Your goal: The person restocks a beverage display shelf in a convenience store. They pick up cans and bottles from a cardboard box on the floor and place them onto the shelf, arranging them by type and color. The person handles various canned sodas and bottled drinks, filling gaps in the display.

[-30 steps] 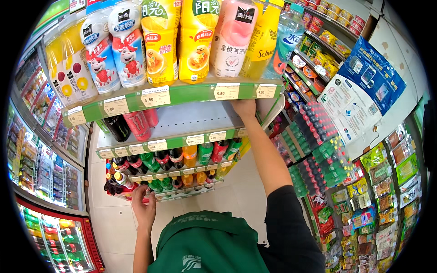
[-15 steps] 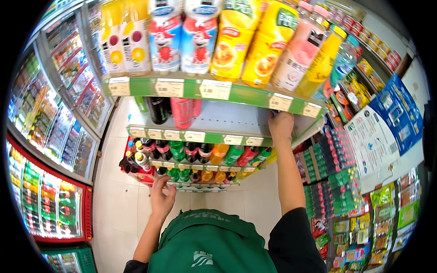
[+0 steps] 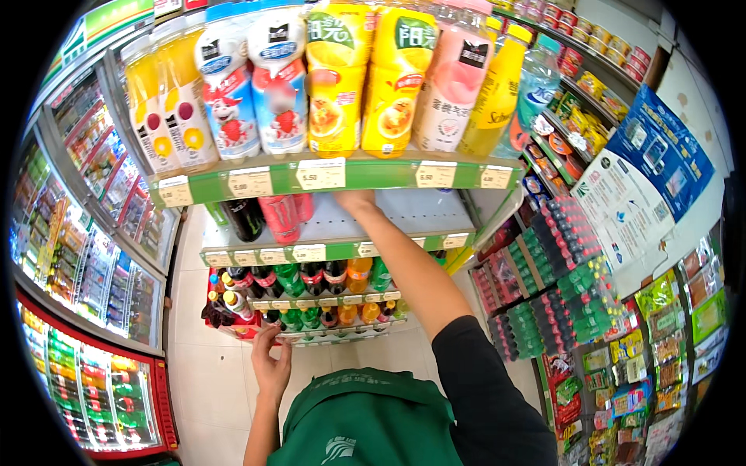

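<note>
My right hand (image 3: 357, 200) reaches into the shelf (image 3: 412, 213) below the top one. Its fingers are hidden behind the top shelf's green edge, so whether they hold anything does not show. Just left of this hand stand pink cans (image 3: 281, 217) and a black can (image 3: 244, 220). My left hand (image 3: 270, 361) hangs low in front of the bottom rows of bottles, its fingers loosely bent and apart, with nothing in it. Above my right hand, the top shelf carries yellow juice bottles (image 3: 336, 85), strawberry milk drink bottles (image 3: 277, 93) and a pink peach drink bottle (image 3: 453, 89).
Lower rows hold cola, green and orange soda bottles (image 3: 358, 276). Glass-door coolers (image 3: 89, 373) line the left side. At right are stacked bottle packs (image 3: 536, 311), hanging snack bags (image 3: 668, 342) and a blue and white poster (image 3: 660, 167).
My right hand has moved left along the shelf, from its right end to near the pink cans. The view has shifted too. My left hand stays low by the bottom bottles.
</note>
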### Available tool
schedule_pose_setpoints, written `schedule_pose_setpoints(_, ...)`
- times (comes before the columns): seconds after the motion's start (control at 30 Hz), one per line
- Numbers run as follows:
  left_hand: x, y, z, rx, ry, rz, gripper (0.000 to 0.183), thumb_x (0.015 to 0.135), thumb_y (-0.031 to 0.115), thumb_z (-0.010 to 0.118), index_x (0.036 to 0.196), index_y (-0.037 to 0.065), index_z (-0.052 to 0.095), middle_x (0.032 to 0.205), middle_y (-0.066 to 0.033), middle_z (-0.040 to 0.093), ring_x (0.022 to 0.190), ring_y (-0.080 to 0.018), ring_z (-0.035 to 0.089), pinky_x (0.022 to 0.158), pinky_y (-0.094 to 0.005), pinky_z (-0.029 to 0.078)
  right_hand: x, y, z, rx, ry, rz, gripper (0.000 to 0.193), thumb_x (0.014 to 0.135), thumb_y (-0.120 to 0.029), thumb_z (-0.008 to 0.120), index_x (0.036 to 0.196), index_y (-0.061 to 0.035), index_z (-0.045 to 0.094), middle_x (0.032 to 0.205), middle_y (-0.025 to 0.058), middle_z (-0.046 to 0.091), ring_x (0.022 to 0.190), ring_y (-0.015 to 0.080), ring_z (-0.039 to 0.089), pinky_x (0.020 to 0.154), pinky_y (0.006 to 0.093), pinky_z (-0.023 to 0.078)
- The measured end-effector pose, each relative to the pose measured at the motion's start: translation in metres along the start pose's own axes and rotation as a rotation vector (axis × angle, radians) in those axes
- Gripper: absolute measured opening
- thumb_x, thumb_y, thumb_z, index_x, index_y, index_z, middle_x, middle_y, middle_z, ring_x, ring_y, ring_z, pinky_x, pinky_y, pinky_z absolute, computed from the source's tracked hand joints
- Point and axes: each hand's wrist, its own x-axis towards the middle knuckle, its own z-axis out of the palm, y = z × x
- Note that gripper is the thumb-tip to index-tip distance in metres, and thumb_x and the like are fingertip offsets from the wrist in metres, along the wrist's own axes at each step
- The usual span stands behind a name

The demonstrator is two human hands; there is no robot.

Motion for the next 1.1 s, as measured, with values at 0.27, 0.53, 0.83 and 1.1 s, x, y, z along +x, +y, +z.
schedule_pose_setpoints(0.27,-0.004,-0.013,0.007,-0.031,-0.031,-0.063,0.028,0.090,0.000,0.073,0.118,-0.002,0.067,0.116,-0.0147,0.067,0.105,-0.0257,0.067,0.091,-0.0352,0.057,-0.055,0.066,-0.107,0.039,0.039,-0.002,0.047,0.086,-0.025,0.080,0.124,-0.0031,0.065,0.108,0.0242,0.073,0.098,0.0443,0.071,0.085,0.0499,0.058)
schedule_pose_setpoints(0.53,0.003,-0.021,0.033,-0.038,-0.098,0.022,0.031,0.086,0.001,0.075,0.116,0.000,0.069,0.118,-0.0158,0.067,0.101,-0.0258,0.066,0.084,-0.0346,0.055,-0.082,0.126,-0.186,0.072,0.170,0.236,0.045,0.087,-0.017,0.081,0.121,0.0052,0.060,0.086,0.0230,0.071,0.068,0.0350,0.069,0.067,0.0428,0.056)
schedule_pose_setpoints(0.83,0.017,-0.002,0.037,-0.056,-0.114,0.049,0.028,0.087,0.002,0.077,0.114,0.001,0.069,0.115,-0.0142,0.068,0.097,-0.0269,0.066,0.073,-0.0349,0.053,-0.071,0.164,-0.168,0.062,0.257,0.205,0.048,0.089,-0.019,0.080,0.126,0.0046,0.061,0.090,0.0212,0.072,0.073,0.0299,0.066,0.073,0.0405,0.055)
schedule_pose_setpoints(1.1,0.004,-0.010,0.032,-0.016,-0.118,0.026,0.030,0.088,0.002,0.077,0.116,0.001,0.069,0.116,-0.0138,0.068,0.096,-0.0258,0.065,0.077,-0.0339,0.052,-0.063,0.165,-0.167,0.108,0.241,0.204,0.046,0.087,-0.020,0.081,0.122,0.0044,0.062,0.106,0.0313,0.072,0.101,0.0503,0.069,0.088,0.0514,0.056)
